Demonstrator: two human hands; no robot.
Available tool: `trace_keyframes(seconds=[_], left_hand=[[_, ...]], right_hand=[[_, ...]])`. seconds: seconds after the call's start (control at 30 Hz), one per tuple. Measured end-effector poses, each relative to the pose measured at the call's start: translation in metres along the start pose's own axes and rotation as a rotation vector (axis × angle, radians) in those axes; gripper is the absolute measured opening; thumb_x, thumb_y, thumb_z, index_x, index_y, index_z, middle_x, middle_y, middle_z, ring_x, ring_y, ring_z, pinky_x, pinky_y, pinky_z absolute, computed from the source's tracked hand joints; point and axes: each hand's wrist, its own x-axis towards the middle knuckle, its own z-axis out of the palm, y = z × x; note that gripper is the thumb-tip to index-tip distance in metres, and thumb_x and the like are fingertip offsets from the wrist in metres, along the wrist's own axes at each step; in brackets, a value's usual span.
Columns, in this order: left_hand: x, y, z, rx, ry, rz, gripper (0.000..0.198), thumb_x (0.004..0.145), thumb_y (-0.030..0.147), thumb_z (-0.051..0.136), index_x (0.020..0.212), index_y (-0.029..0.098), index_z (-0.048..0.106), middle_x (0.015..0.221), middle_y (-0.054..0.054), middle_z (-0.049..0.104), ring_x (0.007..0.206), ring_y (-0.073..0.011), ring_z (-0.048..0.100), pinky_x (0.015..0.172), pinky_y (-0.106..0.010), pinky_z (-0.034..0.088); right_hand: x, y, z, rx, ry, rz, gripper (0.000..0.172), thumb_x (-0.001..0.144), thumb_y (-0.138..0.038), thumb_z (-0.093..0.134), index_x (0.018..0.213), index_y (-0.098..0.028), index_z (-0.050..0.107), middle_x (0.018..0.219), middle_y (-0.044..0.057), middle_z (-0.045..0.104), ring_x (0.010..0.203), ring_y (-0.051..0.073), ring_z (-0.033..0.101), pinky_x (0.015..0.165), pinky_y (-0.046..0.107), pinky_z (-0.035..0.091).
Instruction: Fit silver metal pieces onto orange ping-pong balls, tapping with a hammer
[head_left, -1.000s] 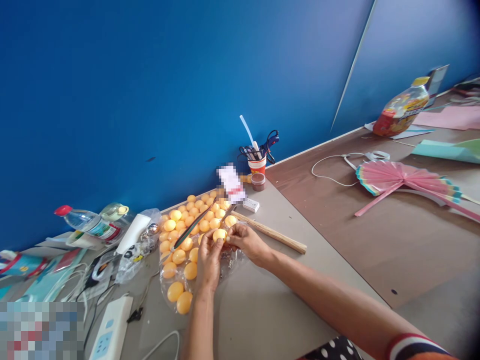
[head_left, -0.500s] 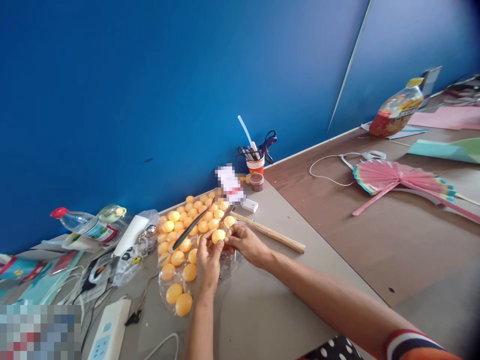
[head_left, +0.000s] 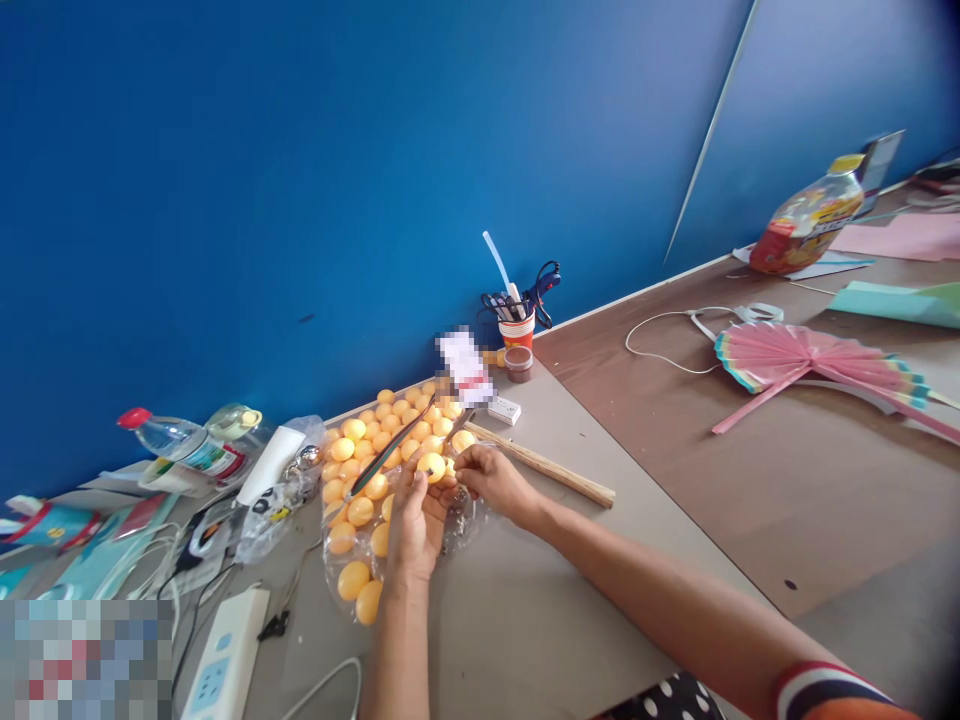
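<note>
1 orange table-tennis ball [head_left: 431,467], held in left hand [head_left: 417,520]; right hand [head_left: 496,486] narrowed, contents unclear. Grip lightly: may dent.

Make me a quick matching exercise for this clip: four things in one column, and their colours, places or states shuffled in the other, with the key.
1. Pleated fan
2. Power strip
3. Left hand
4. Wooden stick

A. Holding an orange ping-pong ball
B. Lying just beyond the right hand
C. White with pale blue socket panels
D. Pink, with blue and yellow edging

Pairs: 1-D, 2-C, 3-A, 4-B
</note>
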Motion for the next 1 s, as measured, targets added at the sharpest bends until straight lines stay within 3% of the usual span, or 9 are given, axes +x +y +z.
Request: trace_keyframes(seconds=[0.03, 0.17, 0.27, 0.33, 0.57, 0.9, 1.0], left_hand=[[0.001, 0.001, -0.002, -0.019, 0.005, 0.002, 0.04, 0.073, 0.029, 0.082, 0.11, 0.021, 0.07, 0.085, -0.002, 0.073, 0.068, -0.0133, 0.069, 0.069, -0.027, 0.058], [0.001, 0.005, -0.004, -0.059, 0.014, 0.007, 0.049, 0.072, 0.029, 0.083, 0.118, 0.021, 0.068, 0.096, -0.005, 0.075, 0.078, -0.0152, 0.072, 0.073, -0.025, 0.059], [0.0, 0.006, -0.004, -0.05, 0.013, 0.0, 0.054, 0.07, 0.027, 0.085, 0.12, 0.021, 0.067, 0.097, -0.005, 0.075, 0.08, -0.0171, 0.073, 0.076, -0.027, 0.06], [0.0, 0.006, -0.003, -0.027, 0.005, -0.003, 0.054, 0.071, 0.024, 0.084, 0.122, 0.021, 0.066, 0.096, -0.005, 0.074, 0.081, -0.0169, 0.073, 0.077, -0.028, 0.06], [-0.001, 0.003, -0.003, 0.048, -0.041, -0.031, 0.059, 0.073, 0.025, 0.082, 0.129, 0.025, 0.062, 0.086, -0.001, 0.072, 0.073, -0.0128, 0.07, 0.07, -0.023, 0.057], [0.0, 0.001, -0.005, 0.048, -0.038, -0.064, 0.062, 0.072, 0.029, 0.083, 0.13, 0.025, 0.061, 0.094, -0.005, 0.075, 0.073, -0.0139, 0.069, 0.068, -0.025, 0.056], [-0.001, 0.003, -0.003, 0.033, -0.036, -0.072, 0.063, 0.071, 0.029, 0.084, 0.129, 0.025, 0.061, 0.095, -0.005, 0.076, 0.074, -0.0128, 0.07, 0.069, -0.023, 0.056]], right_hand=[[-0.001, 0.0, -0.001, -0.149, 0.006, -0.059, 0.003, 0.073, -0.016, 0.059, 0.074, -0.018, 0.057, 0.069, -0.002, 0.059, 0.06, 0.012, 0.052, 0.061, 0.026, 0.041], [-0.007, 0.005, -0.002, -0.763, -0.073, -0.297, 0.013, 0.081, -0.011, 0.052, 0.082, -0.015, 0.065, 0.088, 0.009, 0.065, 0.077, 0.018, 0.058, 0.072, 0.031, 0.043], [-0.011, 0.01, 0.0, -1.123, -0.171, -0.331, 0.015, 0.087, -0.016, 0.054, 0.093, -0.013, 0.067, 0.096, 0.014, 0.065, 0.082, 0.022, 0.059, 0.075, 0.035, 0.042], [-0.012, 0.012, 0.002, -1.238, -0.215, -0.341, 0.017, 0.088, -0.016, 0.053, 0.099, -0.014, 0.067, 0.1, 0.015, 0.066, 0.086, 0.024, 0.06, 0.077, 0.036, 0.042], [-0.012, 0.009, 0.002, -1.275, -0.254, -0.334, 0.018, 0.09, -0.016, 0.05, 0.098, -0.015, 0.066, 0.098, 0.014, 0.066, 0.084, 0.024, 0.06, 0.075, 0.036, 0.041], [-0.009, 0.009, 0.001, -1.27, -0.281, -0.341, 0.015, 0.084, -0.011, 0.054, 0.089, -0.014, 0.068, 0.094, 0.015, 0.068, 0.079, 0.023, 0.061, 0.074, 0.035, 0.041], [-0.011, 0.006, 0.0, -1.18, -0.228, -0.314, 0.015, 0.086, -0.014, 0.052, 0.087, -0.014, 0.067, 0.092, 0.013, 0.068, 0.073, 0.02, 0.059, 0.072, 0.034, 0.041]])
